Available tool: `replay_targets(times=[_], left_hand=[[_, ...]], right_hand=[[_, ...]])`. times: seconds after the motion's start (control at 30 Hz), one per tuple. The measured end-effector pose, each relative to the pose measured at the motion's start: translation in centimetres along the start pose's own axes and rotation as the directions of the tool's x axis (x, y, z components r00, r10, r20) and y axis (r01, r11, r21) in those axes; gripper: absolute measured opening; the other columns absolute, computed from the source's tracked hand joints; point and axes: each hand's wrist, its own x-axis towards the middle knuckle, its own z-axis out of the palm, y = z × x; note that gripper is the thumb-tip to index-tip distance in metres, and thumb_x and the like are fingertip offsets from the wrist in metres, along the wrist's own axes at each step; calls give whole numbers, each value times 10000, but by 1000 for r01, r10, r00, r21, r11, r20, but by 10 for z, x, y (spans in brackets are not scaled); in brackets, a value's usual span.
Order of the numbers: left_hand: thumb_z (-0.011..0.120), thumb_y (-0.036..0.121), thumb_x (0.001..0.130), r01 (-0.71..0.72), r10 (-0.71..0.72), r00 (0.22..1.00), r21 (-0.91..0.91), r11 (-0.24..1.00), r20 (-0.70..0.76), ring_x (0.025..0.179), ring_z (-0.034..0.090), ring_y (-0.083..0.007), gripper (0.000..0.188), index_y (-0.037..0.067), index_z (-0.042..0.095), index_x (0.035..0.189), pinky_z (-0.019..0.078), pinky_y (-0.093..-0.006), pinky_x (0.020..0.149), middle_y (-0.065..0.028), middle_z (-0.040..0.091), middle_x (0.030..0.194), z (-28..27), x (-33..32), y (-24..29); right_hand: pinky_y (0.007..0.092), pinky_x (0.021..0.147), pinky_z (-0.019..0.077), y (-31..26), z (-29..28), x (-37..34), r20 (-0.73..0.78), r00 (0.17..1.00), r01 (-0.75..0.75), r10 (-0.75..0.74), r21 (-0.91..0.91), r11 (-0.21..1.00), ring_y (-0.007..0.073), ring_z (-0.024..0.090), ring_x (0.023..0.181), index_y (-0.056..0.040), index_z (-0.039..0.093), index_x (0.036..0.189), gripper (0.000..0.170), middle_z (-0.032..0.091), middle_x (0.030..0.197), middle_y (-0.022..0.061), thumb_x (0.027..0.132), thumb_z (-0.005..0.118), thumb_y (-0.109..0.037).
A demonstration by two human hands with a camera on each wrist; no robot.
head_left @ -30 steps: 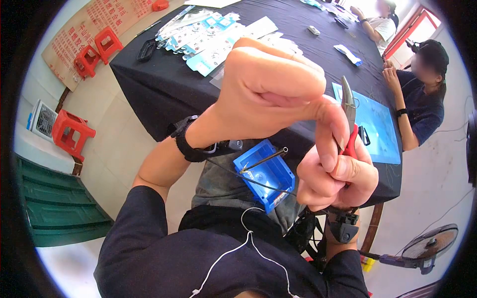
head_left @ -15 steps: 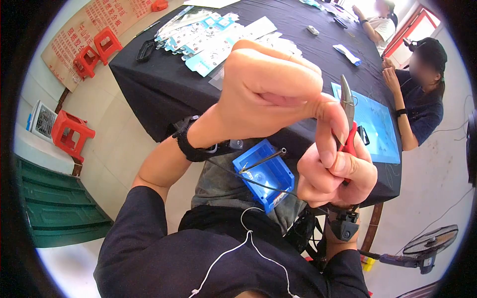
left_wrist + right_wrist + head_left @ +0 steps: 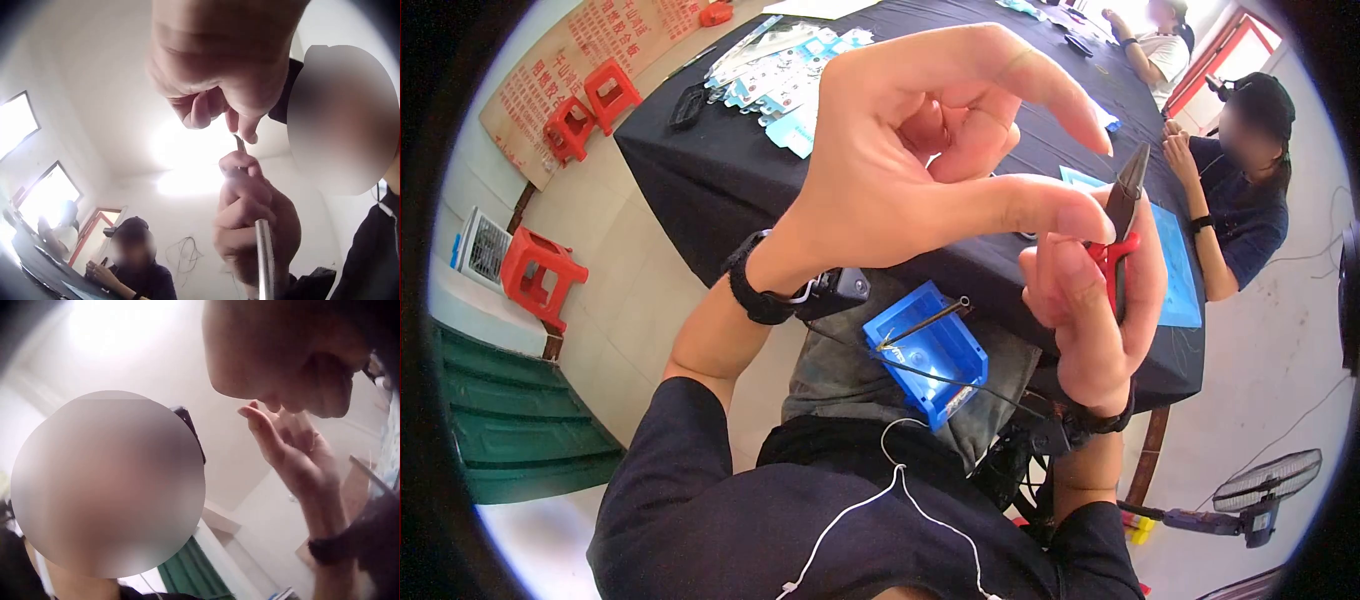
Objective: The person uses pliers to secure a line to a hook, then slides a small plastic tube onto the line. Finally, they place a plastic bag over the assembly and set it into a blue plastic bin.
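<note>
In the head view my right hand (image 3: 1095, 300) grips red-handled pliers (image 3: 1131, 185), their narrow metal jaws pointing up. My left hand (image 3: 920, 160) is raised just left of them. Its thumb and index finger stand apart in a wide C, while the other fingers bend toward the palm. The left thumb tip overlaps the pliers near the top of the handles. From the left wrist view, the left fingertips are close above the plier tips, over the right hand (image 3: 253, 219). In the right wrist view the left hand (image 3: 300, 447) shows its palm side.
A blue plastic bin (image 3: 878, 325) sits on the lap, a dark rod across it. Printed cards (image 3: 775, 75) pile on the black-covered table (image 3: 690, 190), with a light-blue sheet (image 3: 1183, 270) at its right. Two people sit along the far right side. A fan (image 3: 1265, 485) stands right.
My left thumb and index finger have spread apart from their bent pose by the pliers. The right hand has turned the pliers slightly and shifted right. The wire loop seen around the jaws no longer shows.
</note>
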Motion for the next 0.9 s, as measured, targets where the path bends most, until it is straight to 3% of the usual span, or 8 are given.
replay_targets(times=[0.1, 0.17, 0.27, 0.3, 0.37, 0.47, 0.77, 0.9], left_hand=[[905, 48, 764, 20, -22, 998, 23, 1000, 53, 538, 350, 12, 301, -36, 731, 995, 244, -209, 494, 98, 437, 604, -3, -1, 1], [892, 29, 765, 164, -172, 978, 75, 984, 120, 554, 372, 4, 274, -32, 744, 988, 255, -211, 507, 93, 480, 627, -4, -3, 1], [888, 21, 766, 256, -265, 958, 88, 963, 109, 575, 429, -1, 256, -12, 766, 989, 287, -202, 515, 70, 550, 658, 0, 1, 6], [888, 21, 766, 256, -265, 958, 88, 963, 109, 575, 429, -1, 256, -12, 766, 989, 287, -202, 515, 70, 550, 658, 1, 1, 8], [885, 38, 782, 222, -237, 968, 150, 963, 89, 597, 475, -1, 235, 0, 775, 986, 325, -194, 530, 55, 593, 687, 3, 0, 10], [870, 44, 808, 176, -193, 980, 265, 948, 39, 615, 506, -2, 209, 5, 776, 991, 355, -184, 545, 41, 627, 720, 7, -3, 11], [805, 40, 880, 263, -282, 958, 237, 935, 52, 694, 613, -17, 160, 7, 772, 1034, 447, -179, 600, -25, 734, 880, 4, -1, 8], [787, 20, 887, 216, -239, 969, 257, 942, 60, 699, 621, -18, 152, 3, 769, 1037, 454, -177, 608, -20, 731, 877, 3, -1, 4]], right_hand=[[222, 589, 356, 8, 3, 5, -106, 985, 115, -138, -199, 973, 65, 467, 646, -20, 560, 1023, 67, 527, 804, -4, 973, 596, -44], [246, 604, 383, 16, -1, 11, 14, 875, 442, -484, -430, 787, 94, 505, 677, -5, 576, 1021, 70, 552, 797, 27, 962, 569, 32], [271, 615, 423, 21, -6, 11, 15, 870, 403, -493, -598, 692, 145, 557, 668, 14, 593, 1058, 157, 590, 816, 92, 912, 581, 72], [271, 615, 423, 22, -6, 13, 15, 870, 403, -493, -598, 693, 145, 557, 668, 14, 593, 1058, 157, 590, 816, 92, 912, 581, 72], [303, 624, 462, 23, -7, 17, 63, 796, 443, -603, -739, 508, 231, 611, 653, 24, 605, 1084, 241, 603, 829, 149, 852, 593, 88], [322, 617, 483, 25, -8, 18, 25, 802, 371, -596, -803, 466, 290, 631, 635, 22, 605, 1087, 287, 602, 821, 162, 808, 596, 90], [325, 607, 494, 25, -8, 20, 1, 807, 327, -590, -833, 446, 284, 637, 623, 8, 591, 1081, 292, 611, 783, 144, 806, 574, 106], [321, 610, 492, 25, -9, 22, -6, 803, 334, -596, -824, 458, 265, 638, 625, 0, 584, 1080, 297, 621, 783, 135, 804, 573, 107]])
